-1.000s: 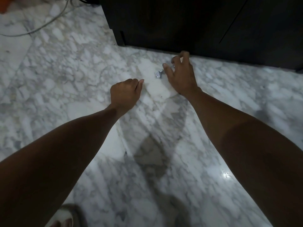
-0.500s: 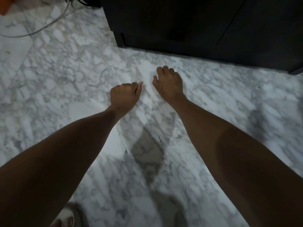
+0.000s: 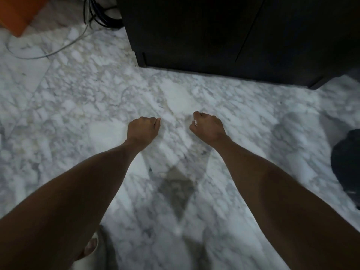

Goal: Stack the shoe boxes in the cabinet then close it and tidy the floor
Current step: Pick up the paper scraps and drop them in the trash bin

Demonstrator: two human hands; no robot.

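Observation:
The dark cabinet (image 3: 214, 36) stands at the top of the head view with its doors shut; no shoe boxes are visible. Both my hands hover over the white marble floor (image 3: 78, 98) in front of it. My right hand (image 3: 207, 126) is curled into a fist, and a small white scrap (image 3: 195, 123) shows between its thumb and fingers. My left hand (image 3: 142, 129) is also a closed fist with the thumb pressed along the index finger. Nothing shows inside it.
An orange object (image 3: 17, 14) lies at the top left, with dark and grey cables (image 3: 97, 16) running beside the cabinet's left side. A dark object (image 3: 348, 162) sits at the right edge. My foot in a pale slipper (image 3: 89, 248) is at the bottom.
My right hand closed over the small scrap near the cabinet base and drew back toward me with it. The left fist stayed as it was. The view shifted back.

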